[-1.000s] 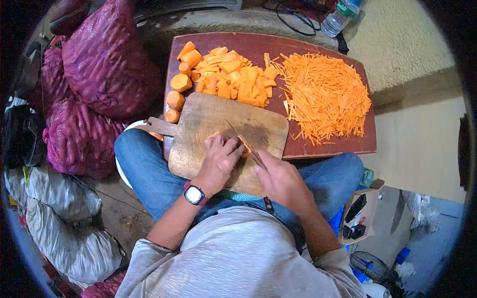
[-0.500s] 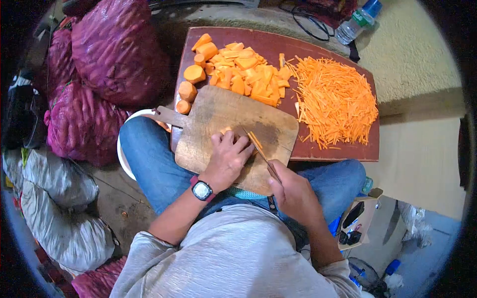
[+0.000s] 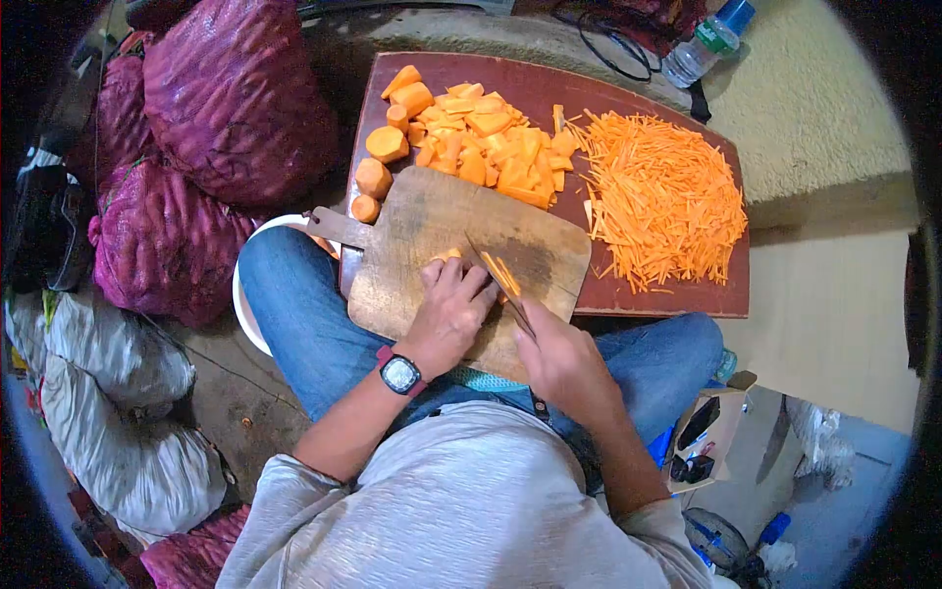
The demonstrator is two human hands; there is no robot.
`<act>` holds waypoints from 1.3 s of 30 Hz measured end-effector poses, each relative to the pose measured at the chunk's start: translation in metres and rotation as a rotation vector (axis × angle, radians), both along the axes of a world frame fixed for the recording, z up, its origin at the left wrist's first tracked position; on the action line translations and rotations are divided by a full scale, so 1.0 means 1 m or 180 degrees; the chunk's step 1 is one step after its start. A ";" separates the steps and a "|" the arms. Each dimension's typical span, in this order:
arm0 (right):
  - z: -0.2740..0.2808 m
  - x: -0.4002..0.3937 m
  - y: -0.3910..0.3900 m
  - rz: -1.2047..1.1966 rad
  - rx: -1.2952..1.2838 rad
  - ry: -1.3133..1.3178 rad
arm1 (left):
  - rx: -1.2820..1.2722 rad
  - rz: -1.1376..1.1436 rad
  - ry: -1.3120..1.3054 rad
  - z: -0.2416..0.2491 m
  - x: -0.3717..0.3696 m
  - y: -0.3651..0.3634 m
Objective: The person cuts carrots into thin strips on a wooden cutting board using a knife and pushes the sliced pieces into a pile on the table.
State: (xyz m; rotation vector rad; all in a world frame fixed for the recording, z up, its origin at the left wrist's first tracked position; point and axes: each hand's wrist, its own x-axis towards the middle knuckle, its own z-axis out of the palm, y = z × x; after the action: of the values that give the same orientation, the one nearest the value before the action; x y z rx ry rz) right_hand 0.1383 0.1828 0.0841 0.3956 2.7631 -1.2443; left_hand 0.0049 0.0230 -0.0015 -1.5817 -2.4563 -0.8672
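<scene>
A wooden cutting board (image 3: 417, 231) with a handle rests across my lap and the table edge. My left hand (image 3: 449, 312) is closed, its fingertips pressing a piece of carrot (image 3: 447, 254) onto the board; most of that piece is hidden under the fingers. My right hand (image 3: 569, 355) grips a knife (image 3: 479, 252), whose blade stands close beside the left fingers. Thin carrot strips (image 3: 503, 272) lie just right of the blade. Beyond the board are a heap of carrot slices (image 3: 491, 128), several thick carrot chunks (image 3: 387, 144) and a large pile of carrot matchsticks (image 3: 667, 201).
The red-brown table (image 3: 613, 98) holds the carrots. Full purple mesh sacks (image 3: 231, 98) and white sacks (image 3: 128, 432) stand at left. A white tub (image 3: 250, 319) sits by my left knee. A water bottle (image 3: 699, 54) is at back right; a cardboard box (image 3: 721, 432) is at lower right.
My right hand and the knife have shifted slightly left and up, bringing the blade closer to the left fingers. The left hand stays almost in place.
</scene>
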 end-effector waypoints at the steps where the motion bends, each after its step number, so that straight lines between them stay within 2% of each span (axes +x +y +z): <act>1: 0.001 -0.006 -0.001 0.0013 0.0017 0.0051 | 0.0000 -0.0013 0.0010 0.001 0.001 -0.001; 3: 0.006 -0.006 -0.001 0.0021 0.0041 0.0132 | -0.0007 -0.0104 -0.0028 0.001 -0.001 -0.002; 8: 0.027 0.010 -0.005 -0.0039 0.0107 -0.0592 | -0.0028 -0.0052 0.0093 -0.002 0.000 -0.002; 9: 0.021 0.005 -0.006 -0.0054 0.0110 -0.0594 | -0.0060 0.0001 0.0088 0.000 0.000 -0.001; 11: 0.005 -0.010 -0.003 -0.0009 -0.0024 -0.0047 | -0.0041 0.0053 0.0126 0.005 0.001 0.001; 18: 0.019 0.007 -0.005 -0.0009 0.0060 -0.0540 | -0.0058 0.0050 0.0058 -0.002 0.002 -0.002; 24: 0.003 -0.011 -0.007 -0.0025 -0.0011 0.0030 | 0.0252 0.0067 -0.0194 -0.008 0.002 -0.001; 27: 0.018 0.006 -0.006 0.0071 0.0049 -0.0129 | 0.0234 0.0034 -0.0085 -0.007 0.000 -0.003; 29: 0.029 0.013 -0.007 -0.0103 -0.0039 -0.0743 | 0.0161 0.0082 -0.0120 -0.004 0.002 -0.004; 30: 0.022 0.011 -0.008 -0.0110 -0.0038 -0.0752 | 0.0099 0.0077 -0.0114 -0.001 0.001 -0.003; 32: 0.003 -0.001 -0.008 -0.0122 -0.0023 -0.0162 | 0.0145 0.0090 -0.0128 0.001 0.001 0.000; 36: 0.014 -0.011 -0.008 -0.0062 -0.0093 -0.0186 | 0.0244 0.0140 -0.0003 -0.009 0.002 -0.002; 39: 0.023 0.006 -0.008 -0.0103 -0.0008 -0.0587 | 0.0252 0.0111 0.0030 -0.004 0.000 -0.002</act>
State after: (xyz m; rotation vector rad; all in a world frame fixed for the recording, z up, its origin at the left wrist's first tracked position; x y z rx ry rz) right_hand 0.1441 0.1749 0.1076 0.5283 2.6098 -1.1544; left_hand 0.0046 0.0205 -0.0059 -1.5090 -2.4039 -0.9368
